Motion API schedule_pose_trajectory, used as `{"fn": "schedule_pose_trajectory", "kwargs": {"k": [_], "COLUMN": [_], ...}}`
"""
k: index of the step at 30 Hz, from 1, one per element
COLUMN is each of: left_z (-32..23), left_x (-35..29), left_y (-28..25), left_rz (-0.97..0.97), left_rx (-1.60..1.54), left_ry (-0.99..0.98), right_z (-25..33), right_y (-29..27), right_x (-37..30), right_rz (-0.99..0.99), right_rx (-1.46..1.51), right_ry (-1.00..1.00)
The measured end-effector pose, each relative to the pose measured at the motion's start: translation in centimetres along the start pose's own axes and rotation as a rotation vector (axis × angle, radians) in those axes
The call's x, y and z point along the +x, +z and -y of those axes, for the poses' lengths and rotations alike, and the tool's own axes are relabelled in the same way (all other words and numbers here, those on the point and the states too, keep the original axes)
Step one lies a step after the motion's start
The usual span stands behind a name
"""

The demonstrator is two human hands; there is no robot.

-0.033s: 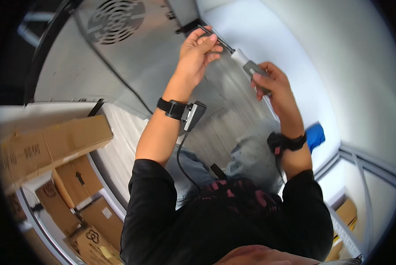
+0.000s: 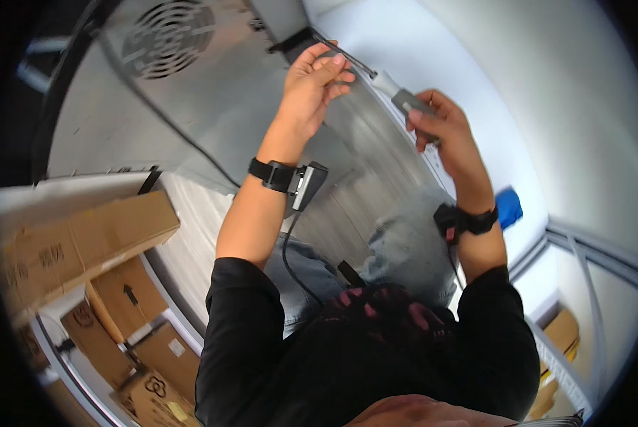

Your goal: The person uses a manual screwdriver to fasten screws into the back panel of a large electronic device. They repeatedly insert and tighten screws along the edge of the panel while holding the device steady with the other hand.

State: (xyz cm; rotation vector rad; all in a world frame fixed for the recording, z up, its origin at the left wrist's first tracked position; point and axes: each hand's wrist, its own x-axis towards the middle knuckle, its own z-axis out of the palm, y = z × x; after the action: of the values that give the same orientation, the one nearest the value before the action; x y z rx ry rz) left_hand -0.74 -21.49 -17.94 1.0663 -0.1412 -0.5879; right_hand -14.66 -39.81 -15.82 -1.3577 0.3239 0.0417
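My right hand is closed round the grey handle of a screwdriver. The long, thin dark shaft slants up and to the left. Near the far end of that shaft, the thumb and forefinger of my left hand pinch it, while the other fingers curl loosely. The tip reaches the dark bracket at the corner of a grey metal panel; whether it sits in a screw is too small to tell.
A round vent grille is cut in the panel, and a black cable hangs across it. Cardboard boxes are stacked at the left. A white wall stands to the right. A blue object lies beyond my right wrist.
The view has shifted a little, so the panel and its grille lie farther left. The screwdriver's handle has risen slightly in the picture; both hands keep their hold.
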Motion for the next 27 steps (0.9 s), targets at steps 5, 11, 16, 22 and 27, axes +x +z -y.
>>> {"fn": "schedule_pose_trajectory", "kwargs": {"k": [5,11,16,22,27], "left_z": [6.7,20.0,27.1,30.0,32.2], "left_x": [0.9,2.5,2.4,2.2,2.2], "left_y": [2.6,2.4,2.4,5.1,5.3], "left_rz": [0.064,0.248,0.239,0.27,0.26], "left_rx": [0.285,0.614,0.942,1.208,1.278], "left_ry": [-0.172,-0.215,-0.13,0.109,0.138], "right_z": [-0.6,-10.3,-17.6,-21.2,-21.6], "right_y": [-8.3,-14.7,-16.4,-17.9,-18.1], "right_x": [-1.8,-2.7,-3.4,-4.3,-4.3], "right_rz": [-0.083,-0.23,-0.336,-0.439,-0.515], "right_rx": [-0.078,0.029,0.053,0.122,0.204], "right_ry": [-0.044,0.071,0.198,0.237,0.195]}}
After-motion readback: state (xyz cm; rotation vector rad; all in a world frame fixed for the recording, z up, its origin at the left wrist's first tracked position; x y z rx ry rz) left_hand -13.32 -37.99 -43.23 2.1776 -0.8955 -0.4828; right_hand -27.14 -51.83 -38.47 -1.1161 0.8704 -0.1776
